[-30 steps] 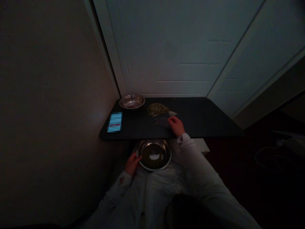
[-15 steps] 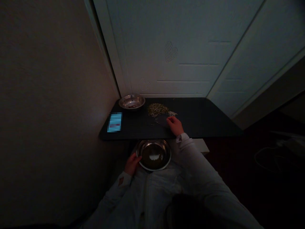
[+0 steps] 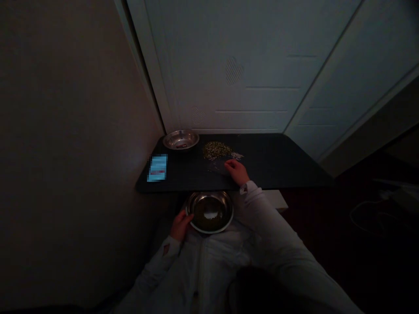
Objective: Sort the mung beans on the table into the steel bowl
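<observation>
My left hand (image 3: 180, 226) grips the left rim of a shiny metal bowl (image 3: 229, 221) on my lap, thumb over the edge. Dark greenish bits cover the bowl's bottom, with a bright patch in the middle. Over the dark table (image 3: 278, 163), the fingers of my right hand (image 3: 237, 171) are pinched together. A thin see-through piece (image 3: 218, 167), faint in the dim light, seems to be held at the fingertips. Just beyond it lies a pile of mixed green and pale grains (image 3: 216, 150), and a small pile of white bits (image 3: 237, 155) sits at its right.
A second metal bowl (image 3: 181, 140) stands at the table's back left, with a small dark reddish thing inside. A blurred-out bright blue panel (image 3: 157, 168) lies at the left edge. White panels (image 3: 262, 65) rise behind the table. A pale box (image 3: 275, 199) shows below its front edge.
My right hand has shifted slightly left, and the see-through piece with it. My left hand and the lap bowl are almost unmoved. The picture is a little darker.
</observation>
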Demonstrator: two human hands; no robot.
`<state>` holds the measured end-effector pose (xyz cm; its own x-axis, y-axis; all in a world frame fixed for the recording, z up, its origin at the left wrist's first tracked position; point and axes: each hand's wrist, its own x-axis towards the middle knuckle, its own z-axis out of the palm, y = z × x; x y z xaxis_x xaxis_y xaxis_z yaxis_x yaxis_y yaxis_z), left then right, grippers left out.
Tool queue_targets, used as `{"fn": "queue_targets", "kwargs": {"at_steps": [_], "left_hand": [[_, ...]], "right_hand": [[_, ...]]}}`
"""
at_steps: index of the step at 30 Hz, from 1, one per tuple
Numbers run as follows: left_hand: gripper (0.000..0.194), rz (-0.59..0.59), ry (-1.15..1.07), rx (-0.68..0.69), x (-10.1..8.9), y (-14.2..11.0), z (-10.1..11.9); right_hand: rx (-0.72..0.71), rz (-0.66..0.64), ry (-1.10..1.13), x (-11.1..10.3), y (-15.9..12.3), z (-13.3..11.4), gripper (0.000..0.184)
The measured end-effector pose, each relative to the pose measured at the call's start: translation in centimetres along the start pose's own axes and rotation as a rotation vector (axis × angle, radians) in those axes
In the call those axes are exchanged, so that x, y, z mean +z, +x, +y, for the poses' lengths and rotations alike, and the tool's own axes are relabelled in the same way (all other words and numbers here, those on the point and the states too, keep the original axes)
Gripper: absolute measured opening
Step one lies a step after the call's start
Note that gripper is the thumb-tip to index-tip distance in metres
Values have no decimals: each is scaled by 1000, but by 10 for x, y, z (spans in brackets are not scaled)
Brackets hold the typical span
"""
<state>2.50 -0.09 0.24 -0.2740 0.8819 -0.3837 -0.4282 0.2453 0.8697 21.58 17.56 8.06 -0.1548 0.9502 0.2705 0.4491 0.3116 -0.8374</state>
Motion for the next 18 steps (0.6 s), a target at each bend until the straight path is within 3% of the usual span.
{"fn": "queue_targets", "kwargs": {"at_steps": [18], "left_hand": [[32, 9, -17, -19, 3, -2, 2]], "right_hand": [[-20, -32, -38, 2, 0, -1, 24]]}}
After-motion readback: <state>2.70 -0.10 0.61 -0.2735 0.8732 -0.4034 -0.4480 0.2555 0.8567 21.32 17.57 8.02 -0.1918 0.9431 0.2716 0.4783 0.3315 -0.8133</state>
